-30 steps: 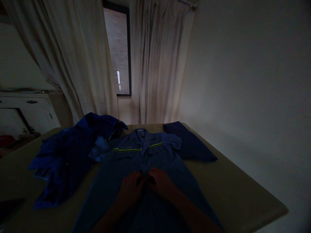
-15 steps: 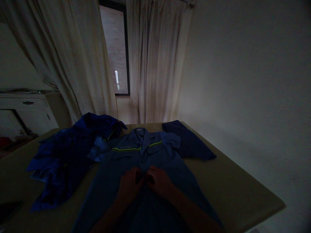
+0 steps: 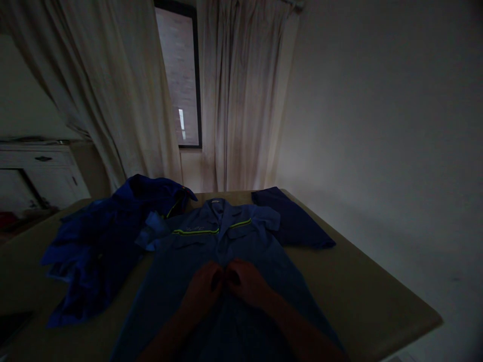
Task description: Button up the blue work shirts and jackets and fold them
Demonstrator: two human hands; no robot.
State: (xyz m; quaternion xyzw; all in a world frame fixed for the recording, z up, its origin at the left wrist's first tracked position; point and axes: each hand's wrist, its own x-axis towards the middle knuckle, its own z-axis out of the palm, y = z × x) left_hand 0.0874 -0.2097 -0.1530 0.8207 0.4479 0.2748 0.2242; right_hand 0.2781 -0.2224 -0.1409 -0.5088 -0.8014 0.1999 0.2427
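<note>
A blue short-sleeved work garment [image 3: 256, 256] with a collar and yellow-green chest stripes lies face up and spread out, its lower end running out of view toward me. Over the middle of its front opening, my left hand [image 3: 206, 286] is closed with fingertips pinched on the placket. My right hand [image 3: 247, 282] pinches the cloth right beside it, and the fingertips of both hands nearly meet. Dim light and my fingers hide the exact spot between them, so no button can be made out.
A crumpled heap of darker blue clothing [image 3: 101, 246] lies at the left. Folded navy cloth [image 3: 298, 218] sits by the right sleeve. The table [image 3: 377, 301] borders a wall on the right; curtains [image 3: 241, 100] hang behind. A dark flat object [image 3: 13, 324] is at lower left.
Both hands stay at the same spot on the front opening. The left hand has turned slightly and its fingertips have come closer to the right hand's.
</note>
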